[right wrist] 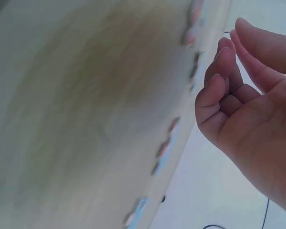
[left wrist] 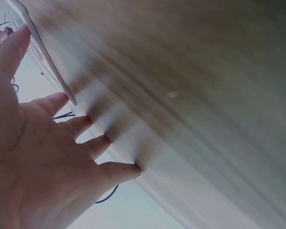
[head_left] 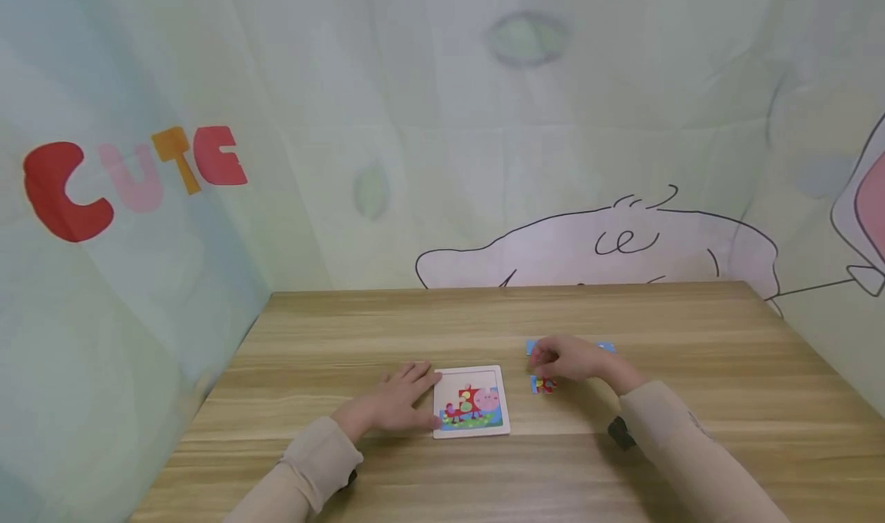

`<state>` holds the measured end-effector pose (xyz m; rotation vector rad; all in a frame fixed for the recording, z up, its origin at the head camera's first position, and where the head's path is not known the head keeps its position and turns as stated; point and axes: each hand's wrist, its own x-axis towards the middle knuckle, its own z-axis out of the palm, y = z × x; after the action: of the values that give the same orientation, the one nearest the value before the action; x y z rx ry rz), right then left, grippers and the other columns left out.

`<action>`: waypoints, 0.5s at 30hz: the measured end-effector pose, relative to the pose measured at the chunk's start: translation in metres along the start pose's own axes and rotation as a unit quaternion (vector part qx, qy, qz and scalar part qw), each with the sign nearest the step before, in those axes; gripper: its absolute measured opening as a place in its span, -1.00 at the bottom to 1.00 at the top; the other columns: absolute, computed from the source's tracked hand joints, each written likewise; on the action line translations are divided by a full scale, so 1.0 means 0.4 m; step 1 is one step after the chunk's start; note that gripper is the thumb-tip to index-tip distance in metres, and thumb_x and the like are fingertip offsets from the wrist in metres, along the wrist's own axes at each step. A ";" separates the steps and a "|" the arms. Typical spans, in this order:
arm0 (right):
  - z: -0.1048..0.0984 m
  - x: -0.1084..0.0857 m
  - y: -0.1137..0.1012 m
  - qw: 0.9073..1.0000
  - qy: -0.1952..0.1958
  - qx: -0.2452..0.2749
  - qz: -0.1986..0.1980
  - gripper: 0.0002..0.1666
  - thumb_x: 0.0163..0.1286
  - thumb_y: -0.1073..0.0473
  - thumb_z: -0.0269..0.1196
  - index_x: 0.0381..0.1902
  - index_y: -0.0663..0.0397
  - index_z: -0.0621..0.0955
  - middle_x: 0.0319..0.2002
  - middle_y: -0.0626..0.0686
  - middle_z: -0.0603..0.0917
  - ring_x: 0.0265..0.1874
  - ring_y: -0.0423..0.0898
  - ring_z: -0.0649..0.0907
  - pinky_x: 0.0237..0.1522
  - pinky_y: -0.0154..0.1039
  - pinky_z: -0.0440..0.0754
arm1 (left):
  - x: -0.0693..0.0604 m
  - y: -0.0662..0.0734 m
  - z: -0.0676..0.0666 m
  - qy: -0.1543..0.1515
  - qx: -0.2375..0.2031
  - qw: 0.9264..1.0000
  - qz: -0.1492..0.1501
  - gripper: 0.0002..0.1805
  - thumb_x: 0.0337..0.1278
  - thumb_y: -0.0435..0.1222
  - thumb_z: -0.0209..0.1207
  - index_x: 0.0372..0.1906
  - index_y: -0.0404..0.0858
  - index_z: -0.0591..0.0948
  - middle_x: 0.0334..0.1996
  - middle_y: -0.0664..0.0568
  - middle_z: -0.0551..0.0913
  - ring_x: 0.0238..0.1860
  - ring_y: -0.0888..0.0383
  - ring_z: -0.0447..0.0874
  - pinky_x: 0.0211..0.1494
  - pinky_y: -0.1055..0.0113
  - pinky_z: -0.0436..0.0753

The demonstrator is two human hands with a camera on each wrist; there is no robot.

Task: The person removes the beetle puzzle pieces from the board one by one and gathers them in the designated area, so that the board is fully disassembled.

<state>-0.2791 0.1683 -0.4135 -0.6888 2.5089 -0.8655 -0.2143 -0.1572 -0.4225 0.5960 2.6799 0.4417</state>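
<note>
A square picture puzzle board (head_left: 471, 431) with a white frame lies on the wooden table; its lower part shows a pink pig on red, blue and green, its upper part is pale. My left hand (head_left: 396, 402) rests spread at the board's left side, thumb and index finger at the frame's edge; in the left wrist view the left hand (left wrist: 52, 152) touches the table with its fingertips. My right hand (head_left: 568, 357) hovers right of the board, above loose puzzle pieces. In the right wrist view the right hand (right wrist: 257, 105) has bent fingers, with no piece visible between them.
A red and blue puzzle piece (head_left: 542, 385) lies just below the right hand. Blue pieces (head_left: 606, 347) show behind that hand, partly hidden. The wooden table (head_left: 332, 331) ends at a printed cloth backdrop (head_left: 332, 162).
</note>
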 end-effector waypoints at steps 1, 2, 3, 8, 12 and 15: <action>-0.001 0.002 -0.007 1.000 0.002 0.000 -0.001 -0.87 0.33 0.23 0.26 -0.18 0.11 0.59 -0.34 -0.06 0.58 -0.32 -0.12 0.50 -0.22 -0.22 0.49 | 0.000 0.000 0.000 -0.001 -0.002 1.000 -0.002 -0.13 0.14 0.19 0.15 0.48 -0.12 0.22 0.51 -0.10 0.06 0.51 -0.17 -0.11 0.41 -0.31 -0.05; -0.002 0.004 -0.014 1.000 0.003 0.001 -0.004 -0.85 0.33 0.23 0.26 -0.16 0.12 0.58 -0.34 -0.05 0.57 -0.31 -0.11 0.49 -0.22 -0.22 0.49 | 0.000 0.001 -0.001 -0.002 -0.004 1.000 -0.003 -0.13 0.13 0.18 0.15 0.48 -0.12 0.22 0.51 -0.10 0.06 0.51 -0.17 -0.11 0.41 -0.31 -0.05; -0.002 0.007 -0.022 1.000 0.004 0.004 -0.008 -0.84 0.33 0.23 0.26 -0.15 0.13 0.58 -0.34 -0.04 0.56 -0.31 -0.11 0.49 -0.22 -0.22 0.49 | 0.000 0.002 -0.001 -0.003 -0.006 1.000 -0.004 -0.12 0.13 0.19 0.15 0.47 -0.12 0.22 0.51 -0.10 0.06 0.51 -0.17 -0.11 0.41 -0.31 -0.06; 0.005 0.024 -0.057 1.000 0.003 0.006 -0.030 -0.82 0.33 0.21 0.27 -0.13 0.13 0.58 -0.38 -0.05 0.55 -0.35 -0.11 0.50 -0.25 -0.23 0.49 | 0.005 0.007 -0.002 -0.005 -0.011 1.000 -0.006 -0.10 0.10 0.21 0.15 0.48 -0.11 0.21 0.51 -0.10 0.05 0.51 -0.18 -0.11 0.41 -0.31 -0.06; 0.018 0.043 -0.085 0.999 -0.004 -0.001 -0.050 -0.82 0.32 0.22 0.27 -0.14 0.10 0.59 -0.39 -0.06 0.53 -0.35 -0.13 0.49 -0.26 -0.25 0.48 | 0.010 0.012 0.001 -0.003 -0.013 1.000 0.003 -0.08 0.09 0.22 0.16 0.48 -0.10 0.20 0.51 -0.10 0.04 0.51 -0.19 -0.12 0.41 -0.31 -0.04; 0.028 0.055 -0.105 0.998 -0.011 -0.005 -0.065 -0.83 0.31 0.23 0.28 -0.14 0.09 0.59 -0.41 -0.07 0.52 -0.37 -0.15 0.48 -0.29 -0.28 0.49 | 0.014 0.016 0.004 -0.004 -0.011 1.000 0.007 -0.07 0.08 0.24 0.16 0.49 -0.09 0.20 0.52 -0.10 0.03 0.51 -0.19 -0.12 0.41 -0.30 -0.03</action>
<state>-0.2776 0.1216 -0.3988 -0.8676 2.4726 -0.8866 -0.2162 -0.1488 -0.4233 0.6094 2.6615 0.4720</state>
